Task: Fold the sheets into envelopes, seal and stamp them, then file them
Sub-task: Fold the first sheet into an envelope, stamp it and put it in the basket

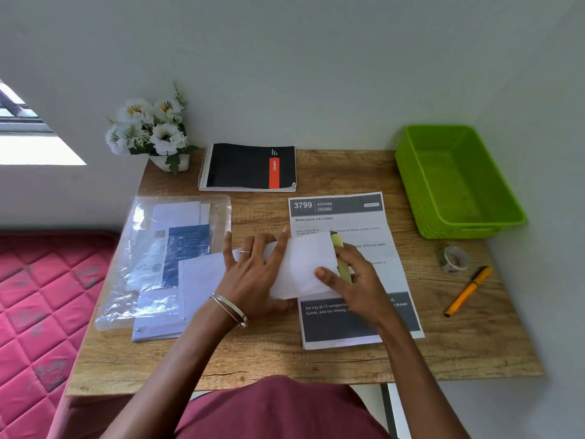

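A white envelope (pixel 305 264) lies in the middle of the wooden table (pixel 316 359), partly over a printed sheet (pixel 342 213). My left hand (pixel 253 274) presses flat on the envelope's left part, fingers spread. My right hand (pixel 354 280) holds a yellow-green glue stick (pixel 338 243) against the envelope's right edge, thumb on the paper. More white envelopes (pixel 196 280) lie just left of my left hand. A clear plastic packet of envelopes (pixel 164 242) lies further left.
A green plastic basket (pixel 456 182) stands at the back right. A tape roll (pixel 453 258) and an orange pen (pixel 468 291) lie on the right. A black spiral notebook (pixel 250 167) and a flower pot (pixel 152 134) stand at the back. A pink mattress (pixel 41 296) is on the left.
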`<state>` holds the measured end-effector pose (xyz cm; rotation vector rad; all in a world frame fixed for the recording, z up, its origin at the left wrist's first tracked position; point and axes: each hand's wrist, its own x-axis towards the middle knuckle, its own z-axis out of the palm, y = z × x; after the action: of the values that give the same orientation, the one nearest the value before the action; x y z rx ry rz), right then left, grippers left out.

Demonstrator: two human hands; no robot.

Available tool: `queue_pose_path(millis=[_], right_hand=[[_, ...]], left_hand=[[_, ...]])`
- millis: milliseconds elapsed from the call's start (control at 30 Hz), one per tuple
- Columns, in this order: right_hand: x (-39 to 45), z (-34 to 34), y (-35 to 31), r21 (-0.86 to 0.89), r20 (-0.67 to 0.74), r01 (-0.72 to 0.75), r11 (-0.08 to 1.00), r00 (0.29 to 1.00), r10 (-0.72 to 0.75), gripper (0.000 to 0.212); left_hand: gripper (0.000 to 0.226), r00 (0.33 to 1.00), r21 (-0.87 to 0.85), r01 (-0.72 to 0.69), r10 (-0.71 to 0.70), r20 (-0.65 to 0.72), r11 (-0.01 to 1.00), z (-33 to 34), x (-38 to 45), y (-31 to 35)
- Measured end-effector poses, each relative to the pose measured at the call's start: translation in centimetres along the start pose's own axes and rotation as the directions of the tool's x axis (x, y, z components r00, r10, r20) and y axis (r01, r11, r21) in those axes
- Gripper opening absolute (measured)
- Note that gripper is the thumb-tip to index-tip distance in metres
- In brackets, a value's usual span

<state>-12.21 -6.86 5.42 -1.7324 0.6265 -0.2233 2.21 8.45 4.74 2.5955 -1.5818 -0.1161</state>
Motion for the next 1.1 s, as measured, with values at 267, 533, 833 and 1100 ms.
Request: queue_pose_path(millis=[267,533,833,1100], right_hand=[[-0.4,-0.8,-0.3,0.661,-0.126,-0.108,0.743,0.959,0.252,0.018],[-0.1,0.1,0.2,0.561,-0.140,-0.136,0.817,0.956,0.256,0.031],[0.7,0.1,-0.5,0.529,-0.142,-0.177,0.830,0.946,0.293,0.013],[1.1,-0.1,-0.8,0.424,-0.191,-0.112,0.899,0.959,0.209,0.009]], left_hand=[[0.118,0.999,0.040,0.036,-0.037,0.018,0.999,0.2,-0.2,-0.1],[0.118,1.000,0.034,0.014,-0.015,0.014,0.999,-0.2,-0.4,0.5],[0.118,0.998,0.006,-0.045,0.044,0.045,0.999,0.0,-0.3,0.8],[0.116,0.999,0.009,-0.039,0.039,0.032,0.999,-0.1,-0.3,0.7]])
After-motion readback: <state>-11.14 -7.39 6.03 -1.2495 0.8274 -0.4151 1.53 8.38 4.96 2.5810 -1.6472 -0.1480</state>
